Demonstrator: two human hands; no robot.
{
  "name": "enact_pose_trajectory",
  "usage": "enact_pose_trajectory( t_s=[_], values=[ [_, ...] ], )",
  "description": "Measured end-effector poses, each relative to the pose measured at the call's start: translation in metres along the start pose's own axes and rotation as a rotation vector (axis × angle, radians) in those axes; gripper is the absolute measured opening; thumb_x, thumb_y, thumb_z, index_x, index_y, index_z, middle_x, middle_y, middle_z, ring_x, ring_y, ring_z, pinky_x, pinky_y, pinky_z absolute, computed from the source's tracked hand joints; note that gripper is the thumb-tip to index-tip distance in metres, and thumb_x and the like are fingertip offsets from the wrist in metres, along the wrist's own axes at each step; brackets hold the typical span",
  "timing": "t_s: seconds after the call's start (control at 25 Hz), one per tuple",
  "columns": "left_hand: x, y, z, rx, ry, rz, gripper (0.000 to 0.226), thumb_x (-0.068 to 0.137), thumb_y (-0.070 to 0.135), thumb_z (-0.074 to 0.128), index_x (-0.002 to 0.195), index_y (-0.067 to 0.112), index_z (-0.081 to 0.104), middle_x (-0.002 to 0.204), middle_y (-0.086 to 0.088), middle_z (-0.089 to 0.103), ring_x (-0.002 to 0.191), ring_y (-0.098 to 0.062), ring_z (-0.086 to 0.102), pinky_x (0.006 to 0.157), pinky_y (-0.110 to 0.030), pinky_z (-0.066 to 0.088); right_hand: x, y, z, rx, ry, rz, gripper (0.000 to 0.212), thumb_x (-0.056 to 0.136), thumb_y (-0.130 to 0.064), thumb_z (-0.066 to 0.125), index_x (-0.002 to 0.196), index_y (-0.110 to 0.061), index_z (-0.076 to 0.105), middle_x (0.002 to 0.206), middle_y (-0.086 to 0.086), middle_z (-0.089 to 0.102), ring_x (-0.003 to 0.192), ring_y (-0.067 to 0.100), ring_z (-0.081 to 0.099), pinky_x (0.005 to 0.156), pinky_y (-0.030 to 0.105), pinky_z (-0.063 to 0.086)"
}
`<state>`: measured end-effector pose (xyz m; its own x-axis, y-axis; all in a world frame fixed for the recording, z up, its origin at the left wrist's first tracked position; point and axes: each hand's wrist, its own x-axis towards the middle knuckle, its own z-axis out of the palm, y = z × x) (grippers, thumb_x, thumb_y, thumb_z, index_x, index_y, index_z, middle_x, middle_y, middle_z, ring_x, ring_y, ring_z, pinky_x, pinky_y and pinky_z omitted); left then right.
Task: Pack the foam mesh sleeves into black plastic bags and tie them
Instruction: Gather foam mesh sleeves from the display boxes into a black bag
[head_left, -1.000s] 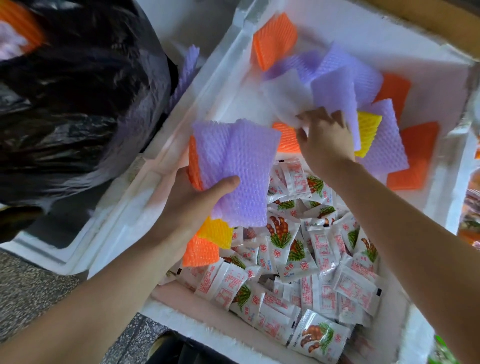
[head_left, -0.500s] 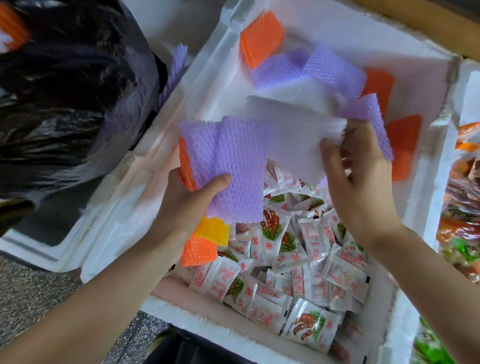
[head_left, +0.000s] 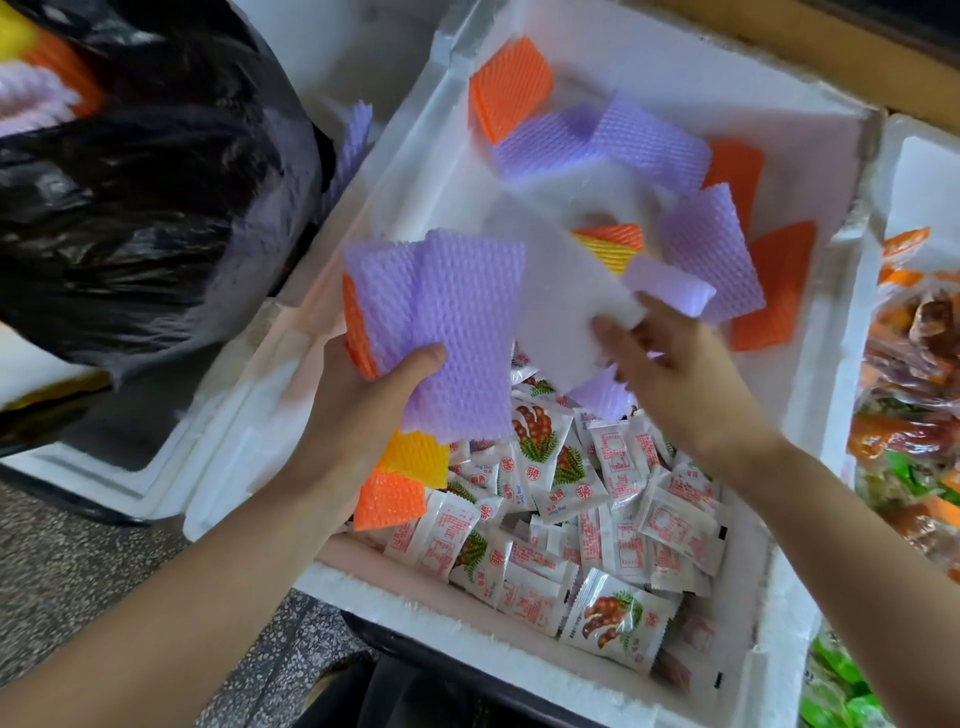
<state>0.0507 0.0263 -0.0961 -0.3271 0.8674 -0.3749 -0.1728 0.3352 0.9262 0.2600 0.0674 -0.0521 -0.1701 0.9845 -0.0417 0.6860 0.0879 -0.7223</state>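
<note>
In left hand (head_left: 363, 400), purple sleeve stack (head_left: 457, 338); in right hand (head_left: 680, 374), white sleeve (head_left: 561, 306)

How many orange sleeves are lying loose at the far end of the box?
4 orange sleeves: one against the back wall, two near the right wall, one peeking from under the white sleeve mid-box. Others may be buried.

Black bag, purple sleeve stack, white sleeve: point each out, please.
Black bag (head_left: 145, 223): head view, its crinkled side.
Purple sleeve stack (head_left: 462, 322): head view, middle of the front sleeve.
White sleeve (head_left: 561, 306): head view, its flat middle.
</note>
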Motion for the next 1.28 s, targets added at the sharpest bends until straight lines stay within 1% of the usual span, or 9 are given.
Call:
enact_pose_trajectory(
  t_s=[0.16,0.28,0.4,0.52,0.76,0.92,1.04,1.16,1.28],
  values=[
    [-0.003,0.003,-0.005,-0.005,0.004,-0.005,0.027,0.078,0.019,0.073,0.096,0.029,0.056,0.097,0.012,0.067,0.087,-0.005,0.065,0.069,-0.022,0.05,0.017,0.002,-0.019,0.252,0.259,0.16,0.025,0.084,-0.033,0.048,0.087,-0.011,0.06,0.076,0.002,0.06,0.067,0.014,0.055,0.064,0.03,0.047],
    [-0.006,0.0,-0.006,-0.002,-0.002,-0.059,0.037,0.077,0.023,0.075,0.109,0.021,0.056,0.104,0.002,0.068,0.092,-0.016,0.066,0.076,-0.034,0.054,0.028,0.035,-0.016,-0.112,0.075,0.446,0.027,0.089,-0.024,0.049,0.074,-0.004,0.058,0.079,0.016,0.067,0.082,0.034,0.064,0.074,0.038,0.049],
    [-0.01,-0.005,-0.007,0.021,-0.027,-0.09,0.048,0.069,0.03,0.081,0.108,0.018,0.057,0.102,-0.001,0.069,0.092,-0.021,0.067,0.079,-0.041,0.056,0.014,0.069,-0.006,-0.354,-0.052,0.574,0.035,0.088,-0.027,0.052,0.108,0.002,0.053,0.106,0.022,0.06,0.1,0.038,0.059,0.087,0.044,0.049],
    [-0.016,-0.007,-0.005,0.076,-0.047,-0.093,0.072,0.054,0.042,0.076,0.117,0.014,0.055,0.105,-0.002,0.068,0.093,-0.021,0.067,0.082,-0.045,0.055,0.012,0.068,-0.004,-0.124,0.093,0.622,0.066,0.081,-0.014,0.059,0.137,-0.006,0.025,0.137,0.019,0.033,0.121,0.038,0.043,0.101,0.052,0.04],
    [-0.022,-0.006,0.0,0.07,-0.065,-0.085,0.045,0.073,0.027,0.078,0.11,0.016,0.054,0.106,-0.005,0.066,0.097,-0.025,0.065,0.085,-0.048,0.053,0.034,0.054,0.018,0.036,0.214,0.751,0.109,0.073,-0.037,0.077,0.144,-0.002,0.003,0.146,0.021,0.023,0.134,0.036,0.028,0.112,0.044,0.027],
    [-0.026,-0.005,-0.005,0.062,-0.078,-0.064,0.063,0.067,0.036,0.081,0.118,0.015,0.05,0.108,-0.004,0.066,0.096,-0.024,0.065,0.085,-0.049,0.054,0.018,0.041,0.026,0.13,0.413,0.501,0.096,0.071,-0.014,0.08,0.141,0.0,0.016,0.136,0.019,0.042,0.124,0.033,0.044,0.101,0.041,0.039],
    [-0.032,0.001,-0.007,0.087,-0.069,-0.005,0.07,0.057,0.044,0.08,0.115,0.018,0.051,0.106,0.001,0.066,0.096,-0.019,0.066,0.084,-0.044,0.055,0.0,0.007,0.018,0.104,0.402,0.258,0.059,0.073,-0.014,0.076,0.119,-0.009,0.039,0.103,0.007,0.054,0.092,0.026,0.053,0.078,0.036,0.046],
    [-0.056,0.02,-0.002,0.105,-0.051,0.304,0.044,0.07,0.018,0.076,0.102,0.035,0.05,0.099,0.027,0.064,0.097,0.008,0.059,0.077,-0.013,0.048,-0.032,-0.038,0.013,0.066,0.263,0.036,0.037,0.08,-0.022,0.071,0.085,-0.027,0.035,0.081,0.002,0.05,0.07,0.022,0.046,0.057,0.028,0.036],
    [-0.084,0.037,-0.004,0.148,-0.022,0.522,0.071,0.069,0.018,0.074,0.13,0.03,0.039,0.129,0.022,0.05,0.122,0.007,0.045,0.097,-0.012,0.038,-0.067,-0.08,0.008,0.186,0.245,-0.073,0.037,0.081,-0.023,0.069,0.086,-0.033,0.034,0.087,0.001,0.056,0.073,0.019,0.056,0.061,0.027,0.046]
  ],
)
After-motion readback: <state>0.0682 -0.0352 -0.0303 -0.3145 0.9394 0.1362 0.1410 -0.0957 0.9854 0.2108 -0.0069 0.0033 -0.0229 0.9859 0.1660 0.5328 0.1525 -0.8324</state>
